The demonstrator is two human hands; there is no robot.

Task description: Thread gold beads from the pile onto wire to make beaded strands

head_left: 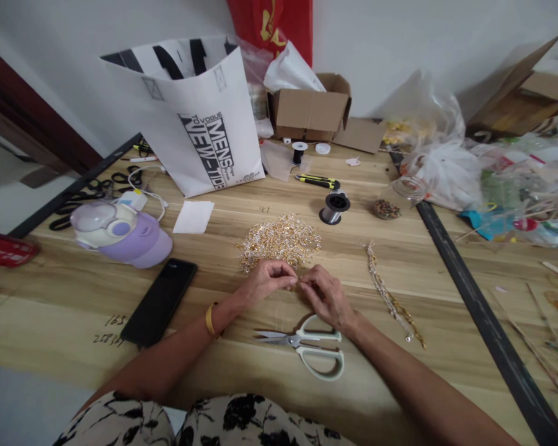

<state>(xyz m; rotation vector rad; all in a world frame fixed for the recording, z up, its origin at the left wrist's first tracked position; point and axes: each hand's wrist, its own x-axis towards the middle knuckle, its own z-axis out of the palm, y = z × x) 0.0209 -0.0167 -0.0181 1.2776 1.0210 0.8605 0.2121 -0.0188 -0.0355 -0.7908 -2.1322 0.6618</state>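
Observation:
My left hand (270, 282) and my right hand (326, 295) meet over the table just in front of a pile of small gold and silver beads (281, 240). Both are closed in a pinch, fingertips almost touching. Something tiny and gold-coloured shows between them, too small to name. Scissors (302, 341) with pale handles lie below my hands, blades pointing left. To the right, strands of silver and gold beads (390, 297) rest on the wood. Behind the pile stands a spool of fine wire (335, 207).
A black phone (159, 301) and a purple-and-white device (123, 232) lie on the left. Further back are a white paper bag (204, 118), a yellow-black utility knife (317, 181), a cardboard box (309, 111) and a jar of dark beads (387, 209). Plastic bags (441, 170) crowd the right.

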